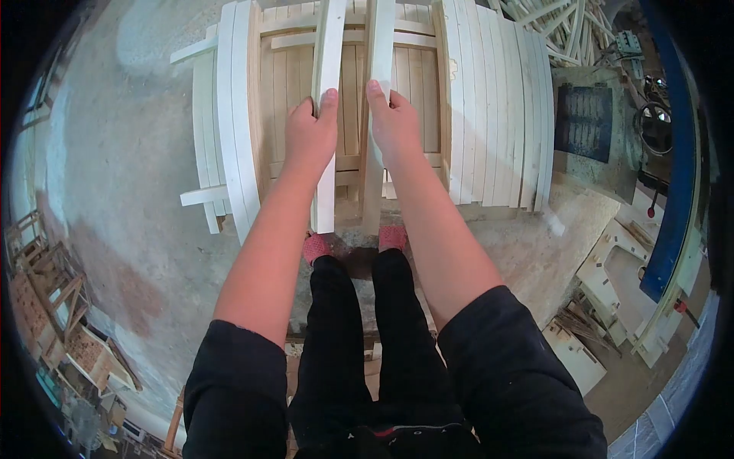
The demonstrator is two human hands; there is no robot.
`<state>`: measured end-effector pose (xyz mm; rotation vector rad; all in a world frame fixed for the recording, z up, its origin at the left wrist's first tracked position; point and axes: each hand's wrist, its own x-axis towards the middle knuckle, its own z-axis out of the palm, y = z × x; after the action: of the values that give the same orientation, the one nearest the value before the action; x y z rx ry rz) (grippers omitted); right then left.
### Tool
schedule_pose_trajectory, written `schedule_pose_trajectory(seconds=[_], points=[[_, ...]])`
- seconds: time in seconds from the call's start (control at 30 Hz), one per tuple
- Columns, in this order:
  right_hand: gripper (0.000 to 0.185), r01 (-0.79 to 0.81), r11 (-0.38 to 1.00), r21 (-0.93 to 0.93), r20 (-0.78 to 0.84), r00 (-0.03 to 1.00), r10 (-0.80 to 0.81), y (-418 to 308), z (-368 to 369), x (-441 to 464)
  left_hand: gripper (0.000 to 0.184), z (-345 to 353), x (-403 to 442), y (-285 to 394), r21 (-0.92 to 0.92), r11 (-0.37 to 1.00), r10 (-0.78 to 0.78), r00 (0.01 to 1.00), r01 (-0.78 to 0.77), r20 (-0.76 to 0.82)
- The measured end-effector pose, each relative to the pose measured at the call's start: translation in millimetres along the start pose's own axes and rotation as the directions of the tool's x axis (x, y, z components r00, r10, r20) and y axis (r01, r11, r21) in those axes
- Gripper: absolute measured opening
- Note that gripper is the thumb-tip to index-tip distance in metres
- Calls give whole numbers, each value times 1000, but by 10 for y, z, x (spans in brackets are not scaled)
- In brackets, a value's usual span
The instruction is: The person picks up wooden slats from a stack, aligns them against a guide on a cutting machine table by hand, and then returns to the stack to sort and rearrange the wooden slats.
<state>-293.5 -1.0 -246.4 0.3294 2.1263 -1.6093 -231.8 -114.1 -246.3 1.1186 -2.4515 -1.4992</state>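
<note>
My left hand is closed around a long pale wooden strip, its thumb lying along the top face. A second strip is gripped by my right hand, thumb also on top. Both strips run away from me, side by side with a gap between them, and their far ends leave the top of the view. Beneath them is a stack of wooden slats, with planks standing in rows at left and right and a lower slatted middle. My fingers under the strips are mostly hidden.
A heap of thin wood sticks lies at the far right, near a machine with a handwheel and a blue beam. Wooden frames and offcuts sit at the left. Cut boards lie on the concrete floor at the right.
</note>
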Motion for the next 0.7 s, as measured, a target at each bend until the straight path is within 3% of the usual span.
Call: schedule_pose_trajectory(seconds=[0.13,0.2,0.27,0.33,0.5,0.57,0.7], points=[[47,93,996,0,-17,996,-93,121,53,42,52,45,6,-95,62,998,4,1000,-5,8],[50,100,983,-151,-76,991,-112,165,47,60,53,47,-6,-93,70,997,27,1000,-26,-12],[52,110,979,-172,-83,989,-126,215,54,98,53,31,-13,-64,-27,999,-35,999,35,12],[53,117,975,-191,-88,987,-136,222,38,114,53,19,-1,-70,0,1000,-23,1000,23,19],[50,29,999,-21,-6,1000,-29,105,-40,36,53,57,5,-93,84,996,27,999,-25,-26],[49,-45,999,15,-7,999,45,24,-51,-4,60,34,39,-128,217,976,2,1000,1,-17],[50,-177,981,83,57,983,173,-47,-101,-27,61,-66,36,-29,165,983,-93,993,80,73]])
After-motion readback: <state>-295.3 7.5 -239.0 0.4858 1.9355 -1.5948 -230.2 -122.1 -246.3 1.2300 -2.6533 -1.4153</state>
